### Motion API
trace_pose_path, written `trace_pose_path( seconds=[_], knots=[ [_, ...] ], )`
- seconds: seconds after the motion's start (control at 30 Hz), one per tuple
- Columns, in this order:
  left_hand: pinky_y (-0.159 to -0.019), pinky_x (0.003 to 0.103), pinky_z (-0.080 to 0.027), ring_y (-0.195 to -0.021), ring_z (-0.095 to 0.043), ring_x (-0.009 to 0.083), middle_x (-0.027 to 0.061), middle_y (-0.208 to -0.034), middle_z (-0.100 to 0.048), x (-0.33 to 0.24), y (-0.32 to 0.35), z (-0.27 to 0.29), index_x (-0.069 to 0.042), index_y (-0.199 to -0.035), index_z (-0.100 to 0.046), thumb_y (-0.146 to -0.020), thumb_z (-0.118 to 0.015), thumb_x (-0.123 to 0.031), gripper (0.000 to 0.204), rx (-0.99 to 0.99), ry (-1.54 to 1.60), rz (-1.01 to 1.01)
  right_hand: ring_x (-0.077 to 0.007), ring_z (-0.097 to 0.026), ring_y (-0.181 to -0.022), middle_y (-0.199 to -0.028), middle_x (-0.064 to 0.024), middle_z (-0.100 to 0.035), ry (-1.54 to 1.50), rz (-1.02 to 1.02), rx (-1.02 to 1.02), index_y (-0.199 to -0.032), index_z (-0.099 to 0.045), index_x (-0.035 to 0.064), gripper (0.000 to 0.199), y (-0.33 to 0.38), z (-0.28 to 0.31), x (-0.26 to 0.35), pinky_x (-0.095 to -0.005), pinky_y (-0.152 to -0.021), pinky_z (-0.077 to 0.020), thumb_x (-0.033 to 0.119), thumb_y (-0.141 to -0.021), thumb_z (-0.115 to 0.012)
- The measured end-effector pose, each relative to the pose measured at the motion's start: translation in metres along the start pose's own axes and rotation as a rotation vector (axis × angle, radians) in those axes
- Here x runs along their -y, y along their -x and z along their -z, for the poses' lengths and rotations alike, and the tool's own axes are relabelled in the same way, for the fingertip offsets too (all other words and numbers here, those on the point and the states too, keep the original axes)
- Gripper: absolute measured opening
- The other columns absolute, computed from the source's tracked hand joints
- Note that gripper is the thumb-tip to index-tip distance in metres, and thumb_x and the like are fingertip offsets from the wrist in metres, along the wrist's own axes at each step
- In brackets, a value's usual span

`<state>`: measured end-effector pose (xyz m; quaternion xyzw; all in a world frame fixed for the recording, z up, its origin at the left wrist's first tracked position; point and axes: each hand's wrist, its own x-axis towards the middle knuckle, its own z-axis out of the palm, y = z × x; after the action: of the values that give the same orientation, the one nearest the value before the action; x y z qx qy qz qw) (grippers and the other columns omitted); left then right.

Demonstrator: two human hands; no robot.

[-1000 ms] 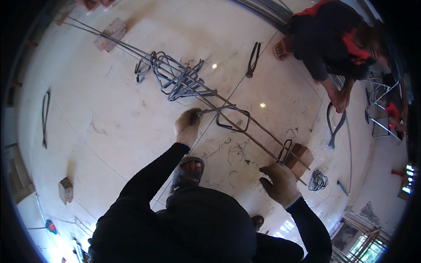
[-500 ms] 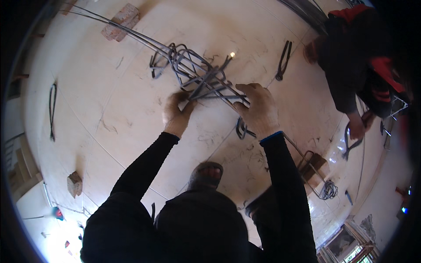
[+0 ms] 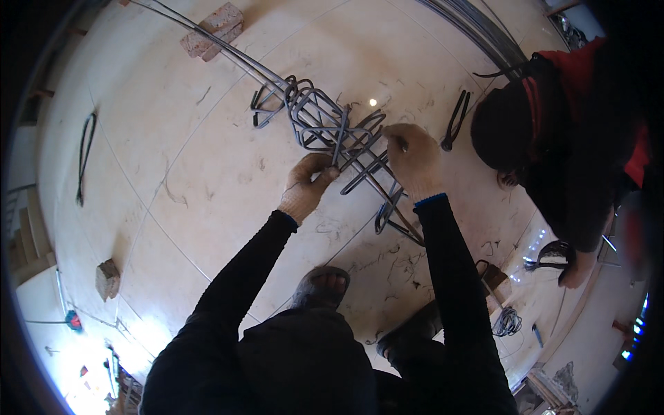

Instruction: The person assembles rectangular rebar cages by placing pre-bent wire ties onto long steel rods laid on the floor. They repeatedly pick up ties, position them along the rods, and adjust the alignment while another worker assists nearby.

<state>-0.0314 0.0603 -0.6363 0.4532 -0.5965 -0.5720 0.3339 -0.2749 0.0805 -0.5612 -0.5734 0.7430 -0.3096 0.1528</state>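
Bent steel stirrups (image 3: 315,117) hang in a tangled cluster around long steel bars (image 3: 242,63) that run diagonally across the floor. My left hand (image 3: 308,188), in a pale knitted glove, pinches one stirrup's bar near the cluster's lower edge. On the cluster's right side my right hand (image 3: 416,164), gloved too, has thumb and fingers curled together at the end of a bent stirrup bar; the fingertips partly hide the contact. Further down the bars, another stirrup (image 3: 382,216) hangs below my right hand.
A brick (image 3: 213,31) lies under the bars' far end, another brick (image 3: 107,279) at left. Bent bar loops lie at left (image 3: 84,159) and right (image 3: 456,119). A co-worker (image 3: 546,131) bends over at right. A wire coil (image 3: 507,321) sits near my right arm.
My left hand has shifted right along the cluster and now grips a stirrup bar. My right hand is off the long bars, its fingers curled. The co-worker has leaned further in.
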Motion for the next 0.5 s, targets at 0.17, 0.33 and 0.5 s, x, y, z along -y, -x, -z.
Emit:
trace_pose_path(
  seconds=[0.17, 0.33, 0.5],
  knots=[
    [-0.093, 0.038, -0.054, -0.103, -0.07, 0.0242, 0.0105, -0.103, -0.074, 0.007, -0.002, 0.003, -0.003, -0.108, -0.075, -0.093, -0.08, -0.018, 0.021, -0.067, -0.077, -0.015, -0.0344, -0.074, -0.103, -0.114, -0.0208, -0.076, -0.024, -0.172, -0.085, -0.107, -0.077, 0.0033, 0.037, -0.043, -0.028, -0.019, -0.0431, -0.093, -0.0556, 0.036, -0.097, -0.064],
    [-0.087, 0.042, -0.054, -0.099, -0.07, 0.0336, 0.0122, -0.102, -0.074, -0.011, -0.016, 0.02, -0.008, -0.103, -0.076, -0.092, -0.078, -0.016, 0.014, -0.225, -0.408, -0.253, -0.032, -0.074, -0.1, -0.11, -0.0201, -0.077, -0.111, -0.248, 0.293, -0.114, -0.075, -0.0011, 0.044, -0.06, -0.035, -0.011, -0.0385, -0.09, -0.0554, 0.036, -0.093, -0.069],
    [-0.084, 0.043, -0.055, -0.097, -0.071, 0.0346, 0.0128, -0.102, -0.074, -0.028, -0.029, 0.033, -0.008, -0.1, -0.074, -0.092, -0.076, -0.017, 0.012, -0.199, -0.541, -0.337, -0.0377, -0.074, -0.095, -0.104, -0.0201, -0.078, 0.201, -0.167, 0.177, -0.108, -0.077, 0.0, 0.045, -0.047, -0.036, 0.002, -0.0421, -0.089, -0.0561, 0.04, -0.087, -0.073]
  ],
)
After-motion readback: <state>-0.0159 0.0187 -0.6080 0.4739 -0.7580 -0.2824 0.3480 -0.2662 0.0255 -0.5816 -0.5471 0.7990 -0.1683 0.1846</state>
